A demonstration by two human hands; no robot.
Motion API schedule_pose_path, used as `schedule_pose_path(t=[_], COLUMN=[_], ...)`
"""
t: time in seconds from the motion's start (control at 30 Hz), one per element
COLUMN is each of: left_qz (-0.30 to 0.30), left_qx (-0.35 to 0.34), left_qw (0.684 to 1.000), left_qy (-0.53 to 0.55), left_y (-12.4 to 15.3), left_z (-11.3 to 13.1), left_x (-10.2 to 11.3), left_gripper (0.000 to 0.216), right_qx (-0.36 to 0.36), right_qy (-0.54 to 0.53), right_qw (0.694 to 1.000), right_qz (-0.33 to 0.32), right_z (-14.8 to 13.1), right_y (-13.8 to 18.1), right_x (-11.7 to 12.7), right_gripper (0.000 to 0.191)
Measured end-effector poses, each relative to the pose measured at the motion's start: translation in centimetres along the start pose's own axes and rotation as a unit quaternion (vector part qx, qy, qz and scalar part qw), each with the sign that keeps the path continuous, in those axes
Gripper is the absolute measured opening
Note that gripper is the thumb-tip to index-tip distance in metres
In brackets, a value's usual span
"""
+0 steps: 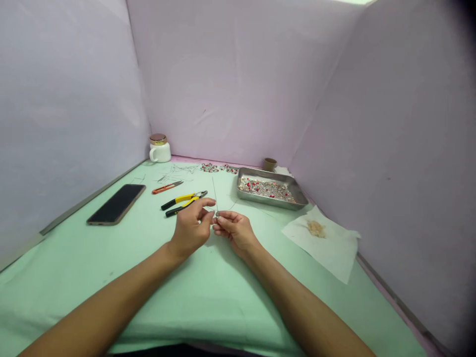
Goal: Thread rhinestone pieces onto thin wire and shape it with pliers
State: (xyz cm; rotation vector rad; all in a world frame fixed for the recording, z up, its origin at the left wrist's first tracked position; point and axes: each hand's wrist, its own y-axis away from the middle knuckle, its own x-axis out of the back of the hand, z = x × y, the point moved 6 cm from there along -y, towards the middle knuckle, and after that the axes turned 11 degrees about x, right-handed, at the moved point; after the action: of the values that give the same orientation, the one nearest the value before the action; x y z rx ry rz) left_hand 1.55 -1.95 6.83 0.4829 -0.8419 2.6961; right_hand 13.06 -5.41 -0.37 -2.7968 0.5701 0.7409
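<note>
My left hand and my right hand meet over the middle of the green cloth. A thin wire rises upright from between their fingertips. My right thumb and fingers pinch the wire's lower end, where a tiny dark piece shows, too small to name. The left hand's fingers are curled, its thumb against the wire's base and its index finger raised close beside the wire. Another fine strand curves off to the right. Just beyond my left hand lie yellow-and-black pliers, one handle partly behind the hand.
A metal tray holds red and clear beads. Bead clusters and loose wires lie behind. Orange thread snips, a phone and a lidded white mug are left; a brown cup and white paper right.
</note>
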Motion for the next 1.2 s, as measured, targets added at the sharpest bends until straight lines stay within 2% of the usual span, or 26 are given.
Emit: schedule_pose_path(t=[0.13, 0.37, 0.5, 0.6, 0.7, 0.9, 1.2], left_qz=[-0.026, -0.082, -0.101, -0.101, -0.109, -0.145, -0.142], left_qx=[0.036, 0.015, 0.017, 0.006, -0.008, 0.005, 0.011], left_qw=[0.999, 0.992, 0.987, 0.983, 0.981, 0.975, 0.974], left_qy=[-0.028, -0.091, -0.128, -0.152, -0.163, -0.166, -0.177], left_y=[-0.2, -0.8, -0.8, -0.8, -0.7, -0.7, -0.4], left_z=[-0.6, -0.3, -0.4, -0.5, -0.6, -1.3, -1.8], left_x=[-0.8, -1.1, -1.2, -1.2, -1.5, -2.4, -2.8], left_gripper=[0.016, 0.012, 0.013, 0.014, 0.015, 0.017, 0.017], right_qx=[0.008, 0.017, 0.042, 0.095, 0.127, 0.087, 0.086], right_qy=[0.002, 0.024, 0.125, 0.231, 0.274, 0.253, 0.247], right_qw=[1.000, 1.000, 0.991, 0.968, 0.953, 0.963, 0.965], right_qz=[-0.013, -0.005, -0.007, -0.013, -0.015, 0.017, 0.013], right_z=[0.1, 0.0, -0.6, -1.5, -1.9, -0.9, -0.2], right_y=[0.0, -0.1, 0.1, 0.1, 0.1, 0.0, -0.1], right_x=[-0.1, 0.0, 0.1, 0.1, 0.1, 0.5, 0.9], right_gripper=[0.026, 0.026, 0.020, 0.016, 0.015, 0.012, 0.010])
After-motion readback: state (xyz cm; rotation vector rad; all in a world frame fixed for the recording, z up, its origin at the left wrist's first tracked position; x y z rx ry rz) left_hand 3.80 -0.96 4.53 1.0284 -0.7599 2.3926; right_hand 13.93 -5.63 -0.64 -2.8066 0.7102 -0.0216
